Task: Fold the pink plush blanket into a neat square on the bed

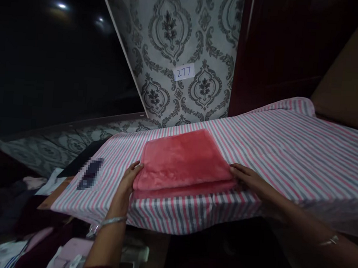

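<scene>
A folded pink fleece cloth (184, 161) lies on a table covered with a pink, grey and white striped sheet (289, 147). My left hand (128, 179) rests at the cloth's near left corner, fingers together against its edge. My right hand (248, 177) lies at the near right corner, fingers stretched flat and touching the folded edge. Each wrist carries a thin bangle.
A patterned grey wall panel with a label reading 277 (184, 72) stands behind the table. A dark small object (89, 173) lies on the sheet at the left. Clothes and papers (35, 230) are heaped low on the left. Dark wood furniture (281, 47) rises at the back right.
</scene>
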`<state>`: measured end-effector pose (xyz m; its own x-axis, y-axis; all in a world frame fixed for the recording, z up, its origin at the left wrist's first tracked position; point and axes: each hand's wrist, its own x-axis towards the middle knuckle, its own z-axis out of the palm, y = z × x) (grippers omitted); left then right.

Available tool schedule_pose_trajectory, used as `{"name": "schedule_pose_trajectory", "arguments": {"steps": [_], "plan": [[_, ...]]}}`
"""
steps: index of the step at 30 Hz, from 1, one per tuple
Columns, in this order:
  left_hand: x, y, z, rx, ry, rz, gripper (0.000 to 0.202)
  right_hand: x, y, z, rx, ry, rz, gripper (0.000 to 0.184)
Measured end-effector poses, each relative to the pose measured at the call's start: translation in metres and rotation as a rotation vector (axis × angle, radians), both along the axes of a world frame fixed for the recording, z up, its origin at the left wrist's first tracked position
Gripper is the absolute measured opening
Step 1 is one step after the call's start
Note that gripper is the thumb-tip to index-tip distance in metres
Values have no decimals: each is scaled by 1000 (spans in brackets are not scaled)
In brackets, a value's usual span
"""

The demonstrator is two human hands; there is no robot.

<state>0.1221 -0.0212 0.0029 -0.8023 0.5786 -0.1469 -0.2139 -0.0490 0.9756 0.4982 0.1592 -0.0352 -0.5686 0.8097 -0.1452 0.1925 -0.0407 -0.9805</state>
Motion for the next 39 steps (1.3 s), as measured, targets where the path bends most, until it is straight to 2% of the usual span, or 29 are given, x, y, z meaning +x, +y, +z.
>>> {"name": "schedule_pose_trajectory", "arguments": {"steps": [3, 5, 8, 10, 13, 15, 18, 20, 23, 26, 28, 29, 31, 33, 36, 38, 39], "plan": [[14, -24, -7, -51, 168, -3, 43, 1, 9, 8, 208, -64, 10, 53], [22, -38, -12, -113, 317, 19, 42, -3, 11, 13, 289, -151, 16, 53], [32, -49, -20, -230, 508, 84, 38, -12, 10, 11, 380, -276, -6, 51], [37, -52, -24, -216, 586, 124, 37, -16, 10, 6, 431, -321, -40, 50], [42, -54, -28, -145, 572, 138, 36, -19, 10, 2, 471, -342, -104, 47], [43, -54, -27, -120, 513, 107, 36, -19, 8, 6, 469, -343, -117, 45], [40, -53, -24, -80, 454, 67, 39, -19, 5, 16, 386, -214, -75, 46], [37, -53, -24, -60, 449, 89, 40, -19, 3, 17, 326, -104, -64, 46], [34, -56, -31, -121, 456, 106, 38, -15, 5, 4, 312, -119, -44, 46], [29, -64, -41, -200, 430, 37, 37, -8, 11, -13, 323, -204, -4, 48], [22, -69, -40, -199, 428, 25, 36, -4, 17, -15, 373, -231, -44, 51], [18, -69, -36, -185, 451, 58, 34, -4, 19, -11, 421, -235, -85, 53], [13, -60, -21, -131, 531, 152, 30, -12, 23, 5, 561, -219, -165, 57], [12, -37, 1, -44, 586, 181, 29, -35, 26, 27, 727, -200, -171, 56], [20, 20, 35, 61, 582, 35, 37, -92, 32, 60, 915, -302, -28, 58], [27, 64, 52, -10, 673, -94, 41, -134, 38, 77, 945, -466, 22, 61], [30, 84, 58, -111, 774, -154, 44, -153, 42, 82, 944, -551, 17, 61]]}}
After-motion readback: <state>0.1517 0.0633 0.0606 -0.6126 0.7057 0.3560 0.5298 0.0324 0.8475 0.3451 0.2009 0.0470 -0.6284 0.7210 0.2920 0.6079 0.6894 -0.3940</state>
